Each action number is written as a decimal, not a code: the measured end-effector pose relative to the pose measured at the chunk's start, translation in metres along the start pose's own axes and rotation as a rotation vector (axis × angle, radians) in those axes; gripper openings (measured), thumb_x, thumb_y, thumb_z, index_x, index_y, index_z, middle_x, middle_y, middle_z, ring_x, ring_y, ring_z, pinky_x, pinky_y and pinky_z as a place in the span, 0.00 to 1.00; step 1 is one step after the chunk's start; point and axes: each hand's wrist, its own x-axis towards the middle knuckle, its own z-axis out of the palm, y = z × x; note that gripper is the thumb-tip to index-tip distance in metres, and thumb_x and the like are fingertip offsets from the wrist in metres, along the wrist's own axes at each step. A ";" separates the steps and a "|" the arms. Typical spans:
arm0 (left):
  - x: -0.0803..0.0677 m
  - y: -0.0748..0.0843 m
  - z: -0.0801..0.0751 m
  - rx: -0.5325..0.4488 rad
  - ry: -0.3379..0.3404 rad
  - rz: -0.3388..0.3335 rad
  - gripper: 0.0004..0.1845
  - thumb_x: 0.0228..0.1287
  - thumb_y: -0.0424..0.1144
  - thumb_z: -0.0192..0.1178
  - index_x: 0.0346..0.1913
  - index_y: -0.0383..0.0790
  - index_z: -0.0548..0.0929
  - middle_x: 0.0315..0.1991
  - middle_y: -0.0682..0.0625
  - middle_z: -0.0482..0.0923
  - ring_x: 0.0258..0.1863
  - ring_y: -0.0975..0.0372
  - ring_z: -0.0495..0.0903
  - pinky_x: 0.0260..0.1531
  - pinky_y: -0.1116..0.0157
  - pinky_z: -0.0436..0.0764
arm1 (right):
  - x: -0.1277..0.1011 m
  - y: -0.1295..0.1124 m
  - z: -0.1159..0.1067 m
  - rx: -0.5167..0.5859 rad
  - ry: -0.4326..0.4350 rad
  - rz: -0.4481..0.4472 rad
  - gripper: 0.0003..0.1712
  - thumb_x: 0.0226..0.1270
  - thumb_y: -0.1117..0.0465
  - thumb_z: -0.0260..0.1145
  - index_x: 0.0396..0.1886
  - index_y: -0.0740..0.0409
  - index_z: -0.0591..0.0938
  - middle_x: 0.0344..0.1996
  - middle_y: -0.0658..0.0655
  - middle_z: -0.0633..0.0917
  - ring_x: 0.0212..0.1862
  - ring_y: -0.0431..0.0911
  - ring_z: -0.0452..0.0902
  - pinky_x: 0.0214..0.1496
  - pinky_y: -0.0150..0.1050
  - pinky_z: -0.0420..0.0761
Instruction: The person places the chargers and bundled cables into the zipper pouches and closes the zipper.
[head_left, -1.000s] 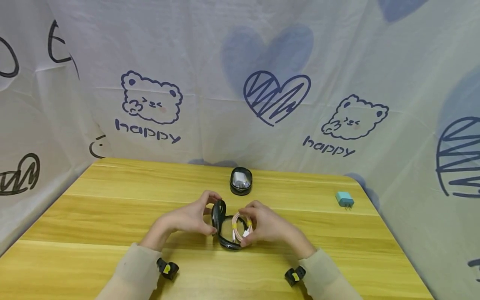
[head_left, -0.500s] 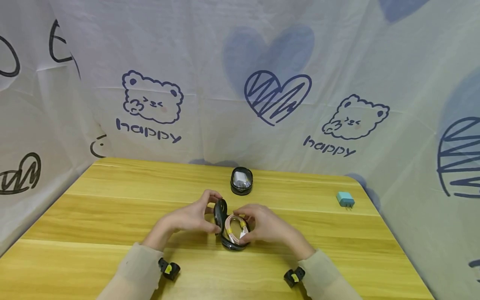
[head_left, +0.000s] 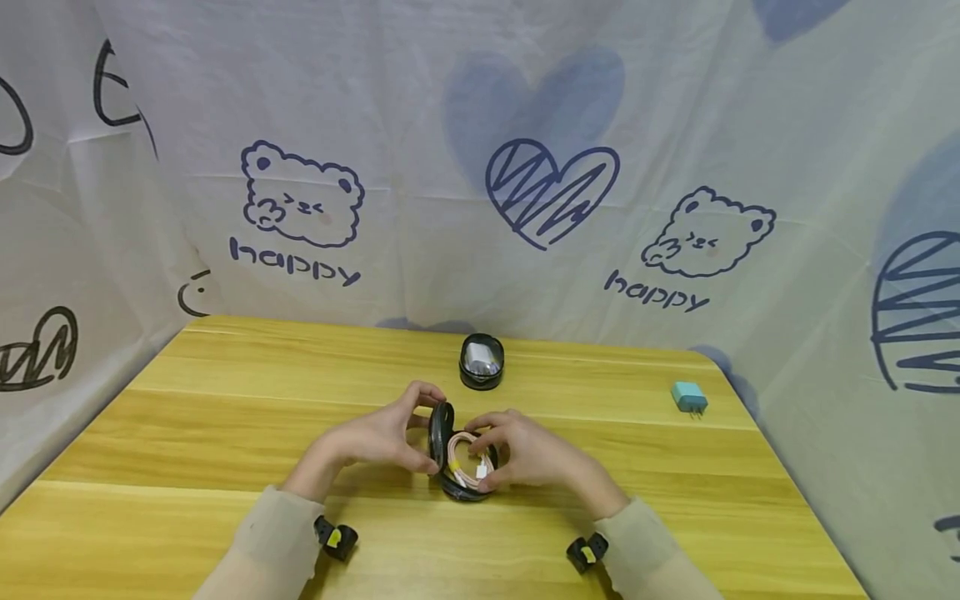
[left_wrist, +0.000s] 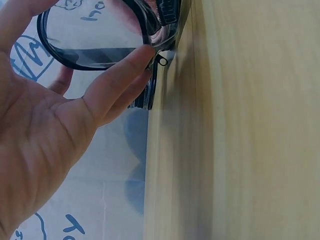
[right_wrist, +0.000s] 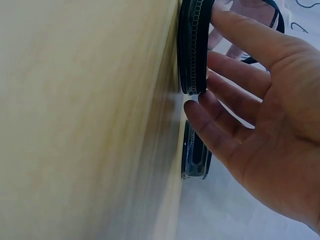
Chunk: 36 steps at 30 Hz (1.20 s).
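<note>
A small round zip case (head_left: pixel 465 497) with black trim stands unzipped on the table, its clear lid (left_wrist: pixel 95 35) tipped up on the left. My left hand (head_left: pixel 386 435) holds that lid by its rim, thumb near, fingers at the far side. Inside the base lies a coiled pink cable (head_left: pixel 454 457) with yellow ties and a white plug (head_left: pixel 482 472). My right hand (head_left: pixel 528 452) reaches over the base's right side, fingertips and thumb on the coil, pressing it rather than gripping it. In the right wrist view its fingers are spread beside the zipper edge (right_wrist: pixel 195 50).
A second black-trimmed clear case (head_left: pixel 482 362), closed with a white item inside, stands farther back. At the right lies a blue plug adapter (head_left: pixel 689 397) with prongs. The wooden table (head_left: pixel 225 400) ends at a printed cloth backdrop (head_left: pixel 420 167).
The pink cable has gone from upright in my right hand's pinch to lying down inside the case base. My right fingers have loosened around it. My left hand keeps the lid raised.
</note>
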 end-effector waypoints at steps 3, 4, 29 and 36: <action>0.000 -0.001 -0.002 0.011 -0.014 0.006 0.48 0.55 0.30 0.76 0.72 0.36 0.55 0.74 0.33 0.54 0.74 0.30 0.59 0.70 0.41 0.69 | 0.000 -0.001 -0.001 0.005 0.002 -0.009 0.25 0.57 0.56 0.83 0.55 0.56 0.89 0.67 0.54 0.79 0.68 0.54 0.71 0.72 0.54 0.71; 0.000 -0.001 -0.003 0.012 -0.018 0.008 0.48 0.55 0.30 0.76 0.72 0.36 0.55 0.74 0.33 0.54 0.74 0.30 0.59 0.70 0.41 0.69 | 0.000 -0.001 -0.001 0.005 0.005 -0.015 0.26 0.57 0.56 0.83 0.56 0.57 0.88 0.67 0.55 0.79 0.68 0.54 0.72 0.72 0.54 0.71; 0.002 0.001 -0.002 -0.040 -0.025 -0.007 0.49 0.56 0.28 0.77 0.74 0.33 0.55 0.75 0.32 0.55 0.73 0.33 0.63 0.69 0.44 0.71 | -0.012 0.030 -0.027 0.154 0.296 0.032 0.31 0.66 0.59 0.76 0.67 0.62 0.80 0.61 0.61 0.83 0.56 0.59 0.82 0.60 0.52 0.83; 0.001 0.001 -0.002 -0.055 -0.031 -0.003 0.50 0.56 0.28 0.76 0.74 0.33 0.54 0.76 0.31 0.54 0.74 0.33 0.61 0.70 0.43 0.70 | -0.027 0.062 -0.052 0.123 0.486 0.151 0.27 0.70 0.59 0.73 0.67 0.60 0.80 0.63 0.61 0.82 0.60 0.58 0.79 0.64 0.57 0.80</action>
